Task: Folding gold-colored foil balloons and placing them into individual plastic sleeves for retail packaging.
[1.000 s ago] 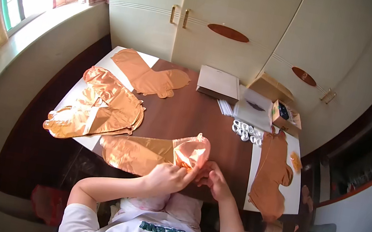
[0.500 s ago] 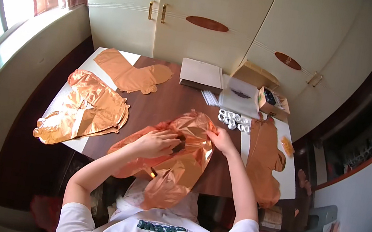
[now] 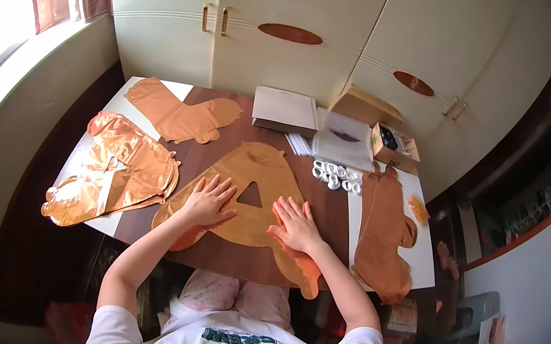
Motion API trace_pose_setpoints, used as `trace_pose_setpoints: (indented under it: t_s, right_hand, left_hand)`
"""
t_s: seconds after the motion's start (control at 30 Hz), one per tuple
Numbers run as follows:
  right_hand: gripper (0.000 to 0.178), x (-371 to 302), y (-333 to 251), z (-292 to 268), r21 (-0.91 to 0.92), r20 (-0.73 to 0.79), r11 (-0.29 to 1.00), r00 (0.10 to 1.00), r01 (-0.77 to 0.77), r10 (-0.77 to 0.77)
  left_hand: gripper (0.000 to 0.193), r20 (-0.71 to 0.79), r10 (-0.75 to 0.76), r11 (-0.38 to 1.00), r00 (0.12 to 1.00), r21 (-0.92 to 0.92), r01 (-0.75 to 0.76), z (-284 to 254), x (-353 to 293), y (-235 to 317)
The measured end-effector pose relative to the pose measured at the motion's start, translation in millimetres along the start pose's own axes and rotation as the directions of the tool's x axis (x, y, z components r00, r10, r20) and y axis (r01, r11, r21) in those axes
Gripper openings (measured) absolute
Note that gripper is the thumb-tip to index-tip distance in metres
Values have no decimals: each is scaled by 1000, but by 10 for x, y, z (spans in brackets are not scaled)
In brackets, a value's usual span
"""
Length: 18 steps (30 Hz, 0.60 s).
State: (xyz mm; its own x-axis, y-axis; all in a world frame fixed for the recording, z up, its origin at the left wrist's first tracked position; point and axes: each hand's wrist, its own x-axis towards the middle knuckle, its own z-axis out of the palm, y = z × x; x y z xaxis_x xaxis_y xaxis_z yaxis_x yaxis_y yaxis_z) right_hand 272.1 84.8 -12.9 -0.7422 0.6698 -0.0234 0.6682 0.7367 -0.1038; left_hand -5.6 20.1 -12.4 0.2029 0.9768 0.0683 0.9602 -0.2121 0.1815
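Observation:
An uninflated, copper-coloured foil balloon shaped like a capital A lies spread on the table before me, with a triangular hole in its middle. Flat on its left side rests my left hand, fingers apart. My right hand presses its right side the same way, beside the hole. Neither hand grips anything. The balloon's lower right leg reaches past the table's near edge. Shinier orange-red foil shows under both hands.
Shiny foil balloons are piled at the left, with another flat balloon behind them. One more balloon lies right. Ribbon rolls, white sticks, clear bags, a white box and a cardboard box stand at the back right.
The crumpled, lifted balloon has been laid flat on the table, its A shape now visible. My right hand has let go of its edge, and both palms have come down on it.

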Motion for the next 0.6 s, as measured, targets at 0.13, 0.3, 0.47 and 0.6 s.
trace_pose_setpoints:
  t_s: [0.13,0.3,0.47,0.6]
  right_hand:
    - [62,-139,210,-90,126,-207,992,978,8,19]
    - [57,-685,1268,-104,433,-403,881,834,-188,376]
    - [66,-1319,1744,-223,141,-156,727,710,-672,686]
    - [53,-1418,1838,-8,140,-229,736,702,-662,675]
  left_hand:
    - [72,24,-38,999,999,-15,39,-13,-1,40]
    - [74,-8,-7,1000,1000,-25,7,24,11,60]
    - [76,-16,-9,998,1000,54,10,-47,44,119]
    - [73,-57,111,992,992,61,-108,-87,220,314]
